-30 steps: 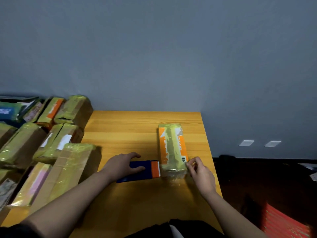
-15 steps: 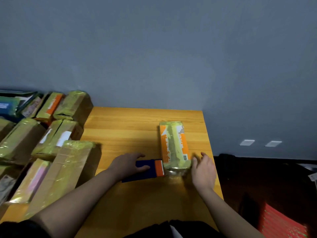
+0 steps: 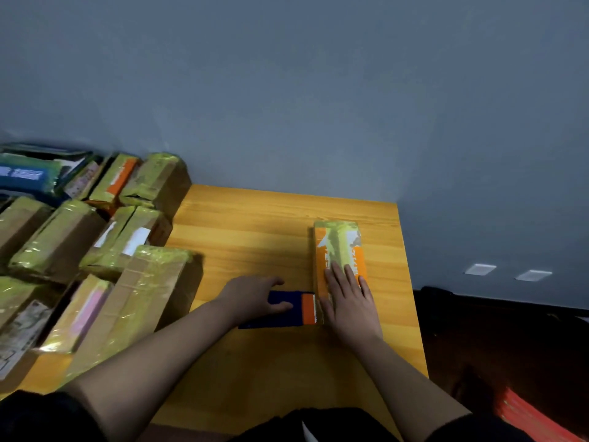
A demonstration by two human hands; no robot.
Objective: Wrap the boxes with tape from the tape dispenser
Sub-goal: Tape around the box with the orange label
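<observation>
Nearest the camera, two bare forearms reach out over the wooden worktop (image 3: 255, 224) from the lower edge of the view. The left hand (image 3: 251, 298) lies on the dark blue dispenser (image 3: 280, 309), fingers curled over its top and thumb along its near side, holding it down on the wood. The dispenser has an orange end (image 3: 308, 309), and that end sits right against the near left corner of the orange box (image 3: 338, 250). The right hand (image 3: 349, 301) lies flat on the near part of the box's top, fingers straight and a little spread, pressing on it and gripping nothing. The box lies lengthwise, running away from the person, near the worktop's right edge; a yellowish-green strip of tape (image 3: 338, 242) runs along the middle of its top. Whether tape stretches from the dispenser to the box cannot be told.

To the left, a pile of parcels (image 3: 95, 250) covers that end of the worktop, most of them brown cardboard wrapped in the same yellowish-green tape, one with a white label. Behind everything stands a grey-blue wall (image 3: 318, 90), with two white outlets (image 3: 506, 272) low on the right. Something red (image 3: 535, 419) lies on the dark floor at lower right.
</observation>
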